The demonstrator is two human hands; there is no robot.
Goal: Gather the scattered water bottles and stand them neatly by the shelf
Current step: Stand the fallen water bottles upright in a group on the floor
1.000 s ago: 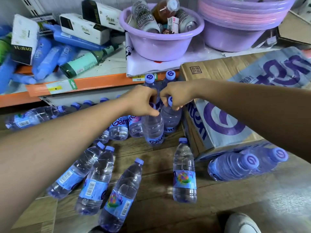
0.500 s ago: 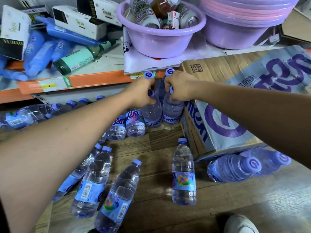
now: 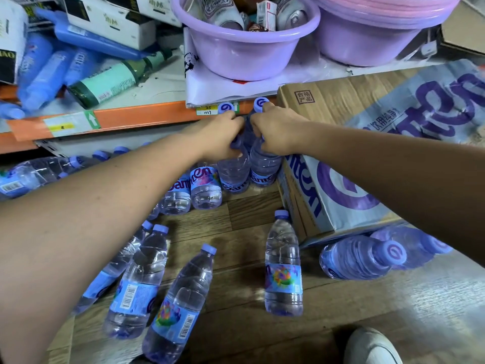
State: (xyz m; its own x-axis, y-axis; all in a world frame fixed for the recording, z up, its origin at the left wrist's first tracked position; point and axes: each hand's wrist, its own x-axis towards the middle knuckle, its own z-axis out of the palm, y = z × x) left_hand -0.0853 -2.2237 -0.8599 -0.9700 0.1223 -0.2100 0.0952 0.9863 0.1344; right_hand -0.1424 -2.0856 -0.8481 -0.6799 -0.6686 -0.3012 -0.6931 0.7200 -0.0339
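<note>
My left hand [image 3: 219, 137] grips the neck of an upright water bottle [image 3: 233, 174], and my right hand [image 3: 273, 132] grips the neck of the upright bottle [image 3: 263, 169] beside it. Both bottles stand on the floor against the orange shelf edge [image 3: 147, 116], next to other standing bottles [image 3: 206, 187]. Two more caps [image 3: 227, 107] show behind my hands. Three bottles [image 3: 139, 282] lie on the wooden floor at lower left, one [image 3: 283, 269] lies in the middle, and two [image 3: 359, 256] lie at the right under the box.
A cardboard water carton [image 3: 341, 158] sits right of the standing bottles. The shelf holds purple basins [image 3: 244, 46], boxes and blue packs [image 3: 44, 74]. More bottles [image 3: 34, 172] lie under the shelf at left. A white shoe [image 3: 370, 348] is at the bottom.
Both hands have carried their two bottles away from me toward the shelf edge and lowered them beside the standing group. The view has shifted slightly forward.
</note>
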